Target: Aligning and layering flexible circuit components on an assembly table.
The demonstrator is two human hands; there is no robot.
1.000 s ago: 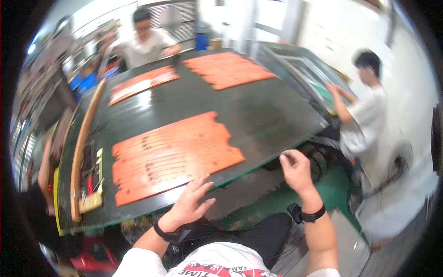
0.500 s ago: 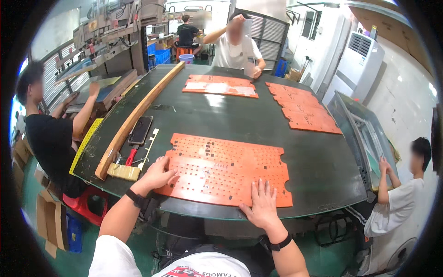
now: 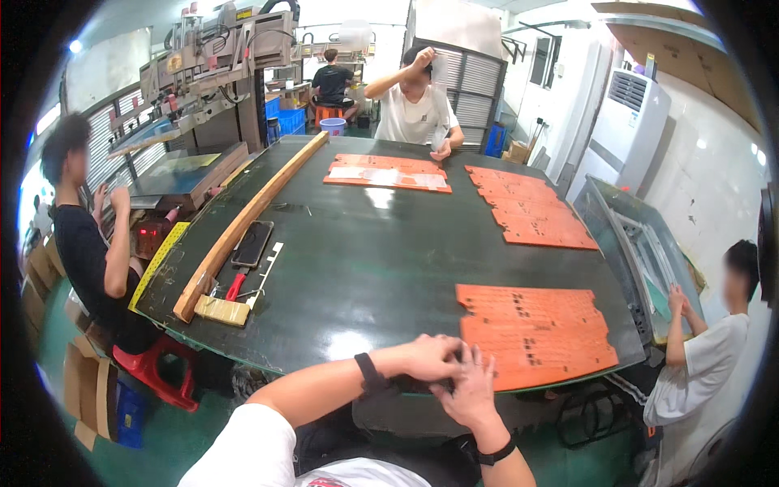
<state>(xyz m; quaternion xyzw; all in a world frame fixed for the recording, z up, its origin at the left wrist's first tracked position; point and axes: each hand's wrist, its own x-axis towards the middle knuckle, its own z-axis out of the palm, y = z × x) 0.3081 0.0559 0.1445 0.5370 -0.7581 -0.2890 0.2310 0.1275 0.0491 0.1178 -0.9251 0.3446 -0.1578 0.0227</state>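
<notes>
An orange panel (image 3: 535, 337) with rows of small marks and notched edges lies at the near right of the dark table. My left hand (image 3: 428, 357) reaches across to its left edge, fingers bent and closed against my right hand; whatever they may pinch is hidden. My right hand (image 3: 471, 391) is beside the panel's lower left corner, its fingers stretched upward and apart. Both hands meet at the table's near edge.
A wooden bar (image 3: 247, 219), phone (image 3: 252, 243), red-handled tool (image 3: 236, 285) and tan block (image 3: 222, 310) lie on the left. More orange panels (image 3: 531, 207) and a partly white-covered one (image 3: 388, 174) lie farther back. Co-workers sit left and right; another person (image 3: 418, 109) stands opposite.
The near orange panel has shifted right, and its face looks different. My left hand has left the panel's left side and crossed right to meet my right hand, which has come off the panel.
</notes>
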